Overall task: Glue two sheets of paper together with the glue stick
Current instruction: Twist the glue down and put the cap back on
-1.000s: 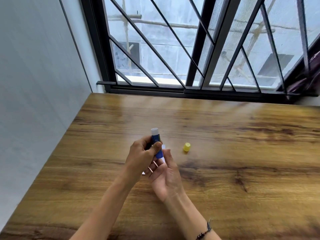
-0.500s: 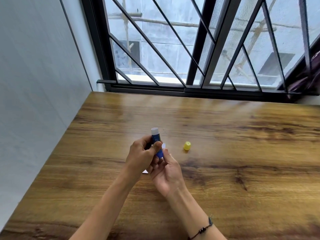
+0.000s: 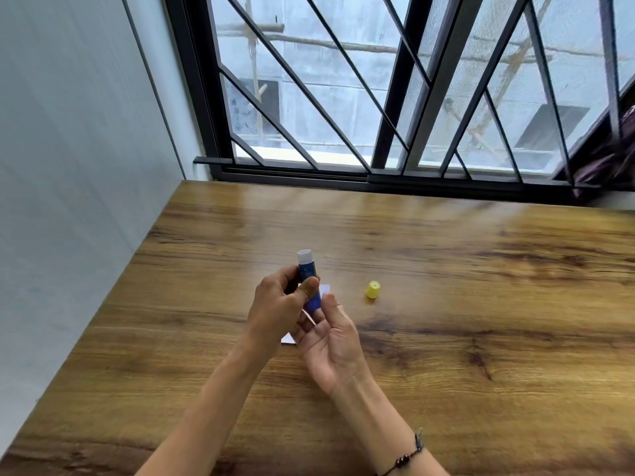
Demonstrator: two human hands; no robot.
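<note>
Two hands, left hand (image 3: 278,310) gripping uncapped blue glue stick (image 3: 308,278), right hand (image 3: 331,341) pinching its base, yellow cap (image 3: 373,289) beside

Bare wooden table (image 3: 481,304) lies open around the fingers (image 3: 309,286); only a yellow cap (image 3: 373,289) stands just to their right.
</note>
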